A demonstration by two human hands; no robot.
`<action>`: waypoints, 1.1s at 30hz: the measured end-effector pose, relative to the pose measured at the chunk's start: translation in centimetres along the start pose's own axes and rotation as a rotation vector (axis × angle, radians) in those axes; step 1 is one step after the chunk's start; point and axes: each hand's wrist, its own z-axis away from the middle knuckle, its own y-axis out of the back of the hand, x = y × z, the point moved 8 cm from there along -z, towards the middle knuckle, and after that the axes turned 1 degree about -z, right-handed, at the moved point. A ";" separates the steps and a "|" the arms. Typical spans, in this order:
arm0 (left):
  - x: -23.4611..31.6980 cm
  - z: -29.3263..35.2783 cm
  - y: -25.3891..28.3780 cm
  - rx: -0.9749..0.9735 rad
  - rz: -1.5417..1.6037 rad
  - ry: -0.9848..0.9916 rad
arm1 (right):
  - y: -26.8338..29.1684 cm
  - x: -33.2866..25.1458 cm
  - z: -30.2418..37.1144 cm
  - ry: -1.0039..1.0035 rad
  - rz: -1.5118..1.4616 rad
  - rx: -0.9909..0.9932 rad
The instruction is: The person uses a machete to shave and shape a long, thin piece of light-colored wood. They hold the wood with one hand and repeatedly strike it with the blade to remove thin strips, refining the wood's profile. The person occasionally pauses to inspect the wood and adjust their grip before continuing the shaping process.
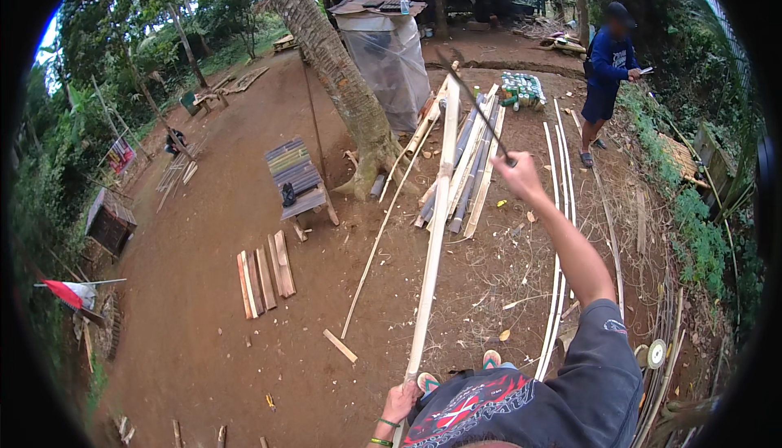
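My left hand (398,403) is closed around the lower end of a long pale bamboo strip (437,232), close to my body. The strip slants away from me, and its far end stands up near the pile of bamboo. My right hand (519,176) is raised out in front, its fingers wrapped round the handle of a machete. The dark machete blade (481,112) points up and to the left, crossing in view over the pile and near the strip's far end. Whether blade and strip touch, I cannot tell.
Split bamboo (472,163) lies piled ahead by a leaning tree trunk (330,61). Long thin strips (562,228) run along the right. A bamboo bench (295,175) and short planks (265,275) are to the left. A person in blue (607,65) stands at the far right.
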 end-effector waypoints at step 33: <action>23.5 -7.2 -7.9 0.139 -0.082 -0.389 | -9.2 -5.7 15.7 0.892 0.777 -0.296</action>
